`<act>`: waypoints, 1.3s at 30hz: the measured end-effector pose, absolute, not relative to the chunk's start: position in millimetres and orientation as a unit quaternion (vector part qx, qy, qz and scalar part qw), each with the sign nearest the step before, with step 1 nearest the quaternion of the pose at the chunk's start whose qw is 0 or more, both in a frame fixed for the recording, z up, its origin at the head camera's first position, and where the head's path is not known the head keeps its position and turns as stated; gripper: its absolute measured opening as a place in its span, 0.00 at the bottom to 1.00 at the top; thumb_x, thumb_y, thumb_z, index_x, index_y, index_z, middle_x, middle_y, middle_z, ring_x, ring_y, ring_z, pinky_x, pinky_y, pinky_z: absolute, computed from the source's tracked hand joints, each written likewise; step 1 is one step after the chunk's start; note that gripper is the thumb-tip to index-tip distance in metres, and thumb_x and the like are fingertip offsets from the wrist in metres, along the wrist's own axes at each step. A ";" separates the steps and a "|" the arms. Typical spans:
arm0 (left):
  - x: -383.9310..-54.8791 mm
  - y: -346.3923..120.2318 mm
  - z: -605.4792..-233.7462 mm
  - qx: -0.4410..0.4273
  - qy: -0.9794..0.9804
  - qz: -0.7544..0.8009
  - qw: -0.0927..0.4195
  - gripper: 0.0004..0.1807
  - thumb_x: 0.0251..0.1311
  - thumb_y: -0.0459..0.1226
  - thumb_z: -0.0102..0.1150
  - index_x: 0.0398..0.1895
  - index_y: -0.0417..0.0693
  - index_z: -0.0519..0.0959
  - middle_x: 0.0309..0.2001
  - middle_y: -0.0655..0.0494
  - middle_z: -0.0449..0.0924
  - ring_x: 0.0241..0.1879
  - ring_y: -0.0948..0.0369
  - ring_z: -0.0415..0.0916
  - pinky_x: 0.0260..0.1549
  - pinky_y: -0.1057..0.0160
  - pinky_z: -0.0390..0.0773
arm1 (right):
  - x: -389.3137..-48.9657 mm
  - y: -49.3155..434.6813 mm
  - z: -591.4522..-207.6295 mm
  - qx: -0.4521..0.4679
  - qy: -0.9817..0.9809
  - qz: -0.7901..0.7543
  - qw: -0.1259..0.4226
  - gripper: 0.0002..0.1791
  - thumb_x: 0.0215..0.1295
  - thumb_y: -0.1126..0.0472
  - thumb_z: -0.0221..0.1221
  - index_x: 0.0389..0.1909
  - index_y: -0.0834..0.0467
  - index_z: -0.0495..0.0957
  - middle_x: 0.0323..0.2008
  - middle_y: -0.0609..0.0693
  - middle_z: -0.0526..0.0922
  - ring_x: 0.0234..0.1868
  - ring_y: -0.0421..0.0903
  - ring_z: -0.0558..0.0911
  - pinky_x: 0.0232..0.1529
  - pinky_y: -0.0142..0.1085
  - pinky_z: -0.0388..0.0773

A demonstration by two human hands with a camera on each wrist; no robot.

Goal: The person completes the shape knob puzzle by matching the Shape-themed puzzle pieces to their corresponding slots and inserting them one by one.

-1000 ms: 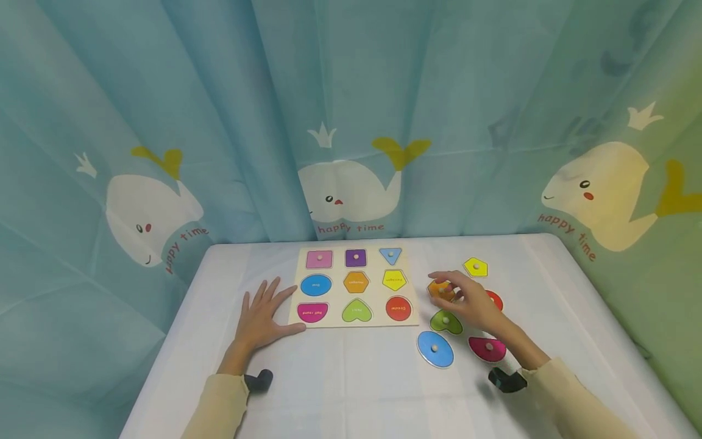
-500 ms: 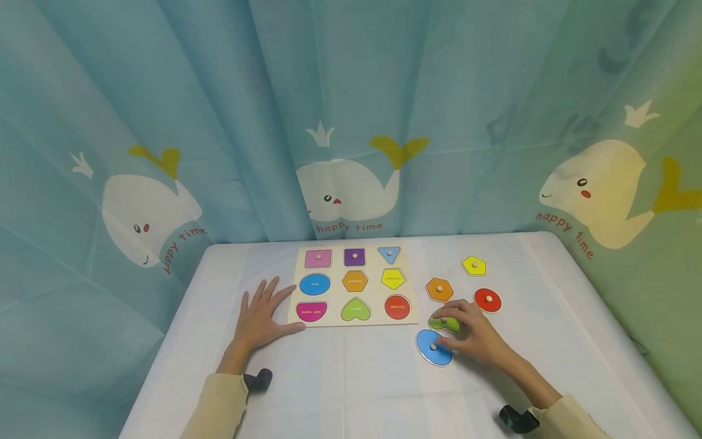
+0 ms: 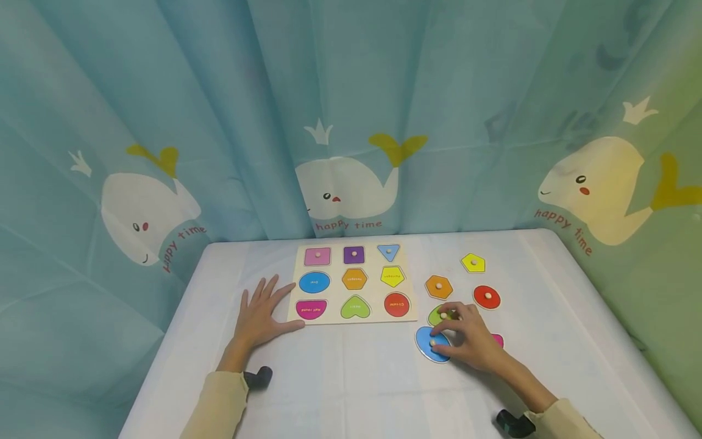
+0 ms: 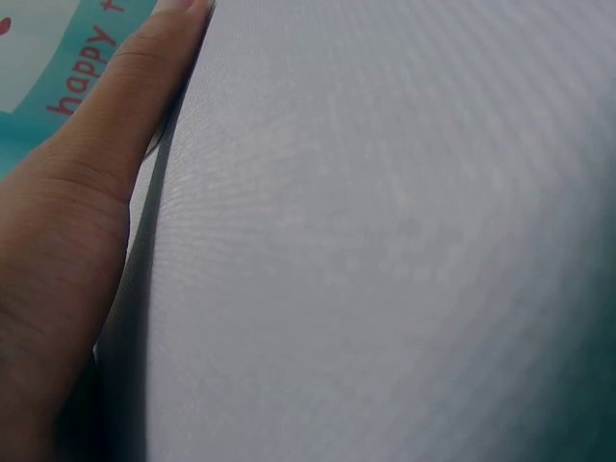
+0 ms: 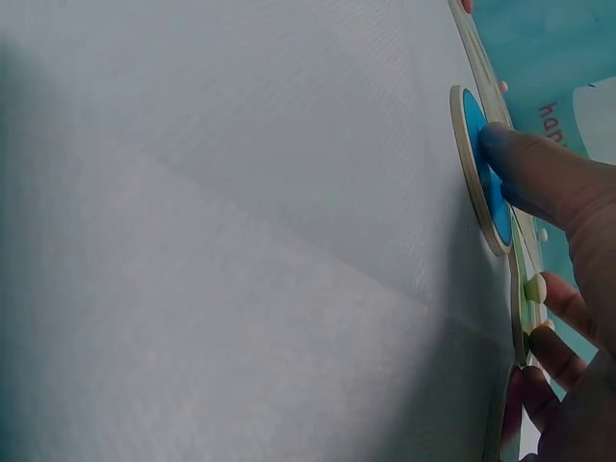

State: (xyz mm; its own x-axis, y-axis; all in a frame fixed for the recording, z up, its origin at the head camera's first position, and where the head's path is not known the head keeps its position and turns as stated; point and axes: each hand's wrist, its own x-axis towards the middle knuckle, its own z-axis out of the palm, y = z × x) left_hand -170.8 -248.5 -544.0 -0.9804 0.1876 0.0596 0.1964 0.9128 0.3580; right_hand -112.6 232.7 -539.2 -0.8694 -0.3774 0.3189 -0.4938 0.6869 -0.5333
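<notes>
My left hand (image 3: 263, 317) lies with fingers spread, fingertips and thumb against the left edge of the cream puzzle board (image 3: 333, 314). In the left wrist view its thumb (image 4: 115, 115) is straight. My right hand (image 3: 473, 342) is over the blue oval puzzle piece (image 3: 423, 349), thumb and index finger curled around its small knob; the right wrist view has the thumb (image 5: 539, 168) hiding that knob. Under the other fingers are a green heart piece (image 3: 434, 316) and a magenta half-round piece (image 3: 498, 340), both partly hidden.
Right of the board lie an orange hexagon piece (image 3: 439, 294), a red circle piece (image 3: 486, 304) and a yellow pentagon piece (image 3: 473, 269). Knobbed pink, purple and light blue pieces sit in the board's far row. A curtain (image 3: 351, 73) hangs behind the white table (image 3: 340, 378).
My right hand has moved from above the orange hexagon toward me, past the green heart, to the blue oval's knob, its thumb and index finger closing in. The left hand has stayed put.
</notes>
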 end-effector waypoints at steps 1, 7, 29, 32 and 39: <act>-171.1 -248.6 -543.8 -0.098 -0.978 -0.183 0.013 0.53 0.46 0.67 0.71 0.77 0.61 0.67 0.81 0.42 0.51 0.80 0.38 0.41 0.70 0.24 0.36 | -112.7 232.6 -539.2 0.241 -0.913 0.316 0.095 0.15 0.47 0.55 0.81 0.35 0.37 0.88 0.55 0.51 0.78 0.53 0.51 0.70 0.46 0.47 0.71; -171.9 -248.1 -542.0 -0.100 -0.978 -0.183 0.014 0.53 0.45 0.68 0.70 0.77 0.61 0.68 0.81 0.43 0.52 0.80 0.38 0.41 0.70 0.24 0.36 | -113.4 233.1 -538.2 0.257 -0.904 0.326 0.104 0.16 0.46 0.59 0.81 0.32 0.37 0.89 0.55 0.51 0.79 0.53 0.52 0.70 0.47 0.50 0.69; -171.3 -249.2 -539.3 -0.098 -0.979 -0.179 0.014 0.53 0.46 0.67 0.71 0.76 0.60 0.68 0.81 0.42 0.52 0.80 0.37 0.41 0.70 0.24 0.36 | -112.7 226.3 -521.1 0.220 -0.914 0.339 0.043 0.12 0.53 0.60 0.78 0.32 0.38 0.89 0.53 0.49 0.81 0.55 0.51 0.71 0.52 0.52 0.74; -171.3 -249.6 -541.1 -0.097 -0.979 -0.179 0.013 0.53 0.46 0.67 0.71 0.76 0.60 0.68 0.81 0.42 0.52 0.80 0.37 0.41 0.70 0.24 0.36 | -116.5 227.7 -514.0 0.212 -0.917 0.338 0.024 0.10 0.55 0.58 0.77 0.33 0.39 0.89 0.51 0.47 0.82 0.54 0.50 0.73 0.50 0.44 0.80; -169.8 -248.3 -543.1 -0.098 -0.978 -0.184 0.010 0.53 0.46 0.67 0.70 0.76 0.60 0.68 0.81 0.42 0.52 0.80 0.37 0.41 0.70 0.24 0.36 | -128.7 231.9 -505.3 0.200 -0.915 0.350 0.000 0.07 0.60 0.58 0.74 0.36 0.42 0.89 0.48 0.45 0.83 0.54 0.51 0.79 0.51 0.44 0.84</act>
State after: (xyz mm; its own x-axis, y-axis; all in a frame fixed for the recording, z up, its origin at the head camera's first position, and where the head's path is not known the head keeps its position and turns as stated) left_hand -169.8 -248.3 -543.1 -0.9805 0.1886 0.0549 0.1956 0.9132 0.3575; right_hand -128.7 231.9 -505.3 -0.9198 -0.3667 0.1396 -0.3663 0.6752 -0.6403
